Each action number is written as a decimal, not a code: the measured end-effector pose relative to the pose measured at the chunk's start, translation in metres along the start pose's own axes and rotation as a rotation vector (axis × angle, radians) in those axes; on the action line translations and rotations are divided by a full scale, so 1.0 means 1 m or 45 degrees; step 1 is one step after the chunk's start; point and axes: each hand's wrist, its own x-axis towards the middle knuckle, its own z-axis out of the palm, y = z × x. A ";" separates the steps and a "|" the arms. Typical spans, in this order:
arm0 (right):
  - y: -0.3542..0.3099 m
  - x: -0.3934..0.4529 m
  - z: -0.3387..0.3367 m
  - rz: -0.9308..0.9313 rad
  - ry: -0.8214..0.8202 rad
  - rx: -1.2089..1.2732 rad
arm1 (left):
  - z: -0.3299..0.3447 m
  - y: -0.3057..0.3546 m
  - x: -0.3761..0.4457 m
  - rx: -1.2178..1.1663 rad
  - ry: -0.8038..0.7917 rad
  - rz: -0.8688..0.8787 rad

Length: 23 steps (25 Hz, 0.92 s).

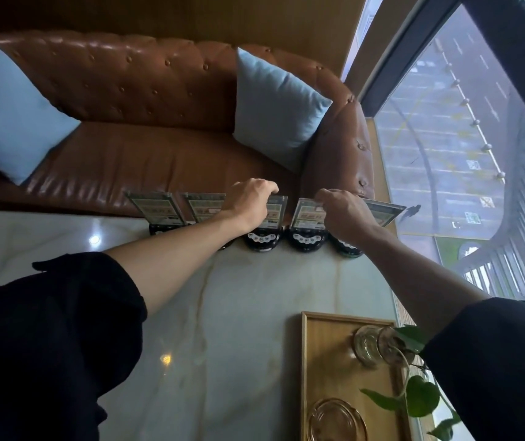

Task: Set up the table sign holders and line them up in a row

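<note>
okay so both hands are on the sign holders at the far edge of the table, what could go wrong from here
1. The row of sign holders stands right at the table's far edge by the sofa; a forward push could tip one off.
2. The left hand and right hand grip neighbouring holders at their tops; nudging one may knock the close-set next one.
3. The right sleeve hangs over the glass vase with the plant; pulling back might catch it.

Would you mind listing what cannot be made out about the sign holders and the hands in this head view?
- Second sign holder: base hidden by the left forearm.
- Third sign holder: top edge covered by the left hand.
- Fifth sign holder: mostly behind the right hand.
- Printed cards: text too small and blurred.
- Round glass dish: cut off by the bottom edge.
</note>
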 end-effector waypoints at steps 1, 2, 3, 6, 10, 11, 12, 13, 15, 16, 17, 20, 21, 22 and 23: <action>0.000 0.000 0.001 0.004 -0.002 0.004 | 0.001 -0.001 0.001 0.010 -0.003 0.007; 0.000 0.000 0.002 0.012 -0.004 0.010 | 0.002 -0.002 0.002 0.021 -0.001 0.009; 0.001 0.000 0.002 0.019 -0.001 0.016 | 0.002 -0.003 0.002 0.029 0.002 0.012; 0.005 0.001 0.004 0.022 0.011 0.035 | 0.004 -0.004 0.002 0.029 0.013 0.018; 0.008 0.004 0.007 0.002 0.035 0.029 | 0.006 -0.006 0.003 -0.005 0.007 0.034; 0.009 0.004 0.008 0.002 0.041 0.036 | 0.005 -0.006 0.003 -0.009 -0.006 0.033; 0.009 0.003 0.009 0.009 0.044 0.046 | 0.004 -0.005 0.003 -0.010 -0.020 0.030; 0.009 0.003 0.009 0.016 0.043 0.063 | 0.004 -0.006 0.004 -0.019 -0.025 0.037; 0.008 0.001 0.010 0.009 0.027 0.052 | 0.003 -0.005 0.001 -0.025 -0.053 0.043; 0.007 0.001 0.009 0.003 0.008 0.031 | 0.000 -0.004 0.000 -0.020 -0.068 0.050; 0.007 0.000 0.011 0.002 -0.018 0.014 | 0.000 -0.005 -0.001 -0.017 -0.084 0.062; 0.002 -0.008 0.006 -0.015 0.023 -0.015 | -0.010 -0.005 -0.007 -0.049 -0.110 0.097; 0.000 -0.011 0.005 -0.043 0.068 -0.034 | -0.012 -0.006 -0.008 -0.055 -0.100 0.109; -0.009 -0.014 -0.001 -0.047 0.110 -0.038 | -0.017 -0.006 -0.011 -0.040 -0.108 0.105; -0.013 -0.017 -0.003 -0.065 0.148 -0.038 | -0.021 -0.006 -0.013 -0.020 -0.104 0.101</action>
